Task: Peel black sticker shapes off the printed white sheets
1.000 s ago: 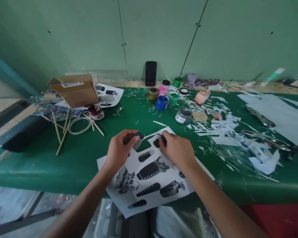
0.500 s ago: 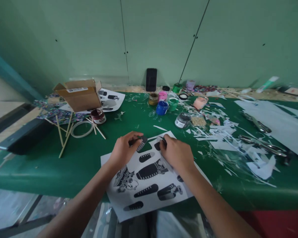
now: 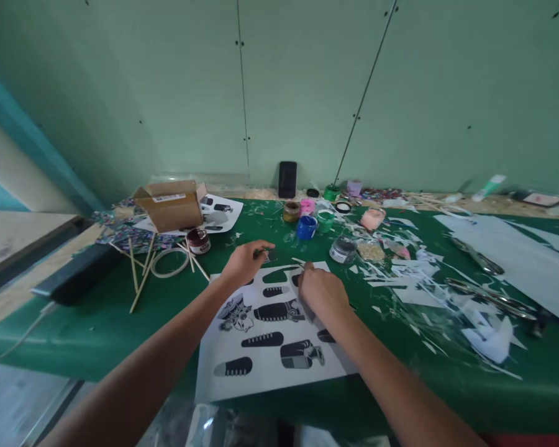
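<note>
My left hand (image 3: 246,264) is closed in a pinch on a small dark paper cut-out (image 3: 269,256), just above the far edge of a printed sheet (image 3: 223,385). The sheet lies on the green table cover and carries black-and-grey pictures of laced shoes. Near its far edge, a cut opening lets the green show through. My right hand (image 3: 322,288) rests on the sheet's far right part with fingers closed. What it holds, if anything, is hidden; a thin dark tip shows beside the hand. A pale paper strip lies by its fingertips.
Paint jars, among them a blue jar (image 3: 306,228) and a grey jar (image 3: 343,250), stand beyond the hands. Paper scraps (image 3: 414,273) and scissors (image 3: 491,298) lie on the right. A cardboard box (image 3: 174,211), sticks and a tape ring (image 3: 170,263) are on the left. A phone (image 3: 287,179) leans at the wall.
The view has tilted up. My left hand has moved away from my right with the cut-out, past the sheet's far edge. My right hand now lies lower on the sheet.
</note>
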The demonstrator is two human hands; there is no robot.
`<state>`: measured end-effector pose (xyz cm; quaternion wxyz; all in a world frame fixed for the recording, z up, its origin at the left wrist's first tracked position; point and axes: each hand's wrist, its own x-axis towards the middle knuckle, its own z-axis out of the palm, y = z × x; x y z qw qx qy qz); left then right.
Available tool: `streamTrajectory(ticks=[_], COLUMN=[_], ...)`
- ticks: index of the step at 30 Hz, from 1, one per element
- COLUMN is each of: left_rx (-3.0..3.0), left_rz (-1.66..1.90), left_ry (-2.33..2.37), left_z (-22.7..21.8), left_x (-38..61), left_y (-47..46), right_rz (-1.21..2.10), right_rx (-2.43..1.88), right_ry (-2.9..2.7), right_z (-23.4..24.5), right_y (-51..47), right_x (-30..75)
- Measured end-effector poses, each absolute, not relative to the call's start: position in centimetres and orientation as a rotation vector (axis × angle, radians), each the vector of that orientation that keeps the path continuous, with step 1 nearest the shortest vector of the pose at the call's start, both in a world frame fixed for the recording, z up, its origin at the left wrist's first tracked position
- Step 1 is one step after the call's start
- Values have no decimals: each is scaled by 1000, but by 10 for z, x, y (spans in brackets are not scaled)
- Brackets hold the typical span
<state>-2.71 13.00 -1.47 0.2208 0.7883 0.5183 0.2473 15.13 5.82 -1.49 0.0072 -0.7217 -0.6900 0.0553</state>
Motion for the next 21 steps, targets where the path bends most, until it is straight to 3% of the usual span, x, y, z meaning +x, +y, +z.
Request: streamTrajectory(ticks=[8,14,21], left_rx=[2157,2106,1984], left_rz=[829,928,1051], left_ry=[1396,1316,1199], left_z=[-26,-27,-35], left_x=[-20,-15,-25], left_y=[168,196,194], right_rz=[413,322,176], right_rx=[-2282,-2078,-1934], right_ry=[-2131,-2021,-2050], right_z=[2,15,-9], right_y=[93,136,155], right_x=[160,149,129])
